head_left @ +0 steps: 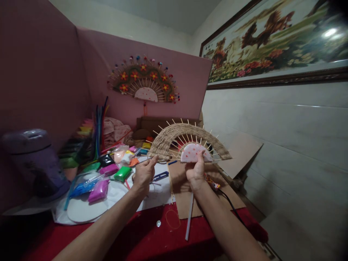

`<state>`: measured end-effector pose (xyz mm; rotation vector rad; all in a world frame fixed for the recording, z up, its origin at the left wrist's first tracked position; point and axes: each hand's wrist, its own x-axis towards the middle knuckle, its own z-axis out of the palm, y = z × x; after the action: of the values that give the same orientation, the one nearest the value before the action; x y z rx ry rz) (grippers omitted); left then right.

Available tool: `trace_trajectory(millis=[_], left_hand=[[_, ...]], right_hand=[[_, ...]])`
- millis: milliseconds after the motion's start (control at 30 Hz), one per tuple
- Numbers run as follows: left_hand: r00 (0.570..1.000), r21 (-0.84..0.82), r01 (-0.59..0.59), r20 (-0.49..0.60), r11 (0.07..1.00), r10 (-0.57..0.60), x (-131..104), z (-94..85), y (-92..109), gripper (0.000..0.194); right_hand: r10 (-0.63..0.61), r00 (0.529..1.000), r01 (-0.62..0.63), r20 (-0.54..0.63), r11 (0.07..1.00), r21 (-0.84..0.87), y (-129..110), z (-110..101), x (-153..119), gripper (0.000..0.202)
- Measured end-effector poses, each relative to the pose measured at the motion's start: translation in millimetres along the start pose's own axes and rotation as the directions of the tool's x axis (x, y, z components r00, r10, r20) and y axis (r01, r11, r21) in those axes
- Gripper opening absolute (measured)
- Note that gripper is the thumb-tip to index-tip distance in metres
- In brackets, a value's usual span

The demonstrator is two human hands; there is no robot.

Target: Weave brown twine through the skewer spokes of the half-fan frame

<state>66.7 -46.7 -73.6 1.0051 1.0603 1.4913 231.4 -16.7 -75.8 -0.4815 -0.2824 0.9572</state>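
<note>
A half-round fan point(168, 136) of woven tan twine on thin wooden sticks is held up above the table. Its white, red-dotted half-disc base point(191, 152) is gripped by my right hand point(196, 172), thumb in front and fingers behind. My left hand point(145, 172) is closed in a pinch at the fan's lower left end. Whether it grips the woven edge or a loose strand there, I cannot tell. Below the hands are a blue utility knife point(160, 176) and a brown cardboard sheet point(186, 206).
Bags of coloured clay point(123, 174) crowd the table's left side, by a purple bin point(35, 163). A clear glue stick point(189, 217) lies before a glue gun point(212, 181) with a black cord. On the pink board point(190, 79) hangs a finished-looking flowered fan point(143, 74). Red cloth point(141, 232) covers the table.
</note>
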Motion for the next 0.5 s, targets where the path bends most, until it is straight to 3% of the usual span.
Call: trace_trajectory(millis=[233, 500], left_hand=[[0.999, -0.033, -0.013, 0.037, 0.999, 0.014, -0.3, -1.1, -0.7, 0.048], [0.997, -0.131, -0.077, -0.03, 0.988, 0.073, -3.4, -4.5, 3.1, 0.046]], right_hand=[[0.017, 1.0, -0.016, -0.024, 0.999, 0.035, -1.4, 0.0, 0.8, 0.03], [0.004, 1.0, -0.001, -0.03, 0.995, 0.095, -4.7, -1.4, 5.7, 0.024]])
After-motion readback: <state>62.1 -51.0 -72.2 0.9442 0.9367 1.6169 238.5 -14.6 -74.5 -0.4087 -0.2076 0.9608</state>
